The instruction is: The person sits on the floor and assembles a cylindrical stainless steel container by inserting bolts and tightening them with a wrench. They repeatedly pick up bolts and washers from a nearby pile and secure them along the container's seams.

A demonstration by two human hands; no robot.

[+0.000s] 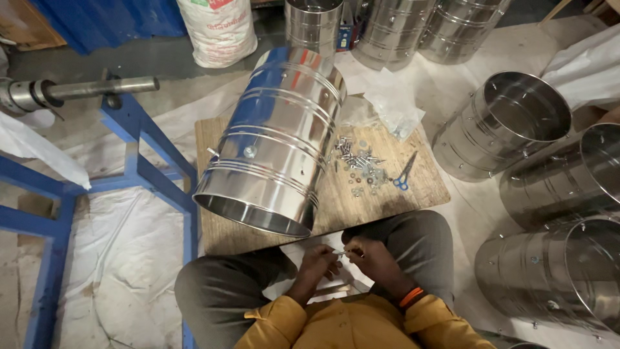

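Behind plywood board [426, 187], white printed sack [219, 29]; clear bag [394, 106] beside screws [358, 165].

Seated cross-legged, knees spread, just below the near edge of the counter [271, 239]. Both hands meet between the knees, close to that edge. Left hand [318, 264] curled, fingers pinched toward the right. Right hand [368, 255] curled likewise, fingertips touching the left's around a small piece, too small to tell. Forearms angle inward from yellow sleeves; orange band on right wrist.
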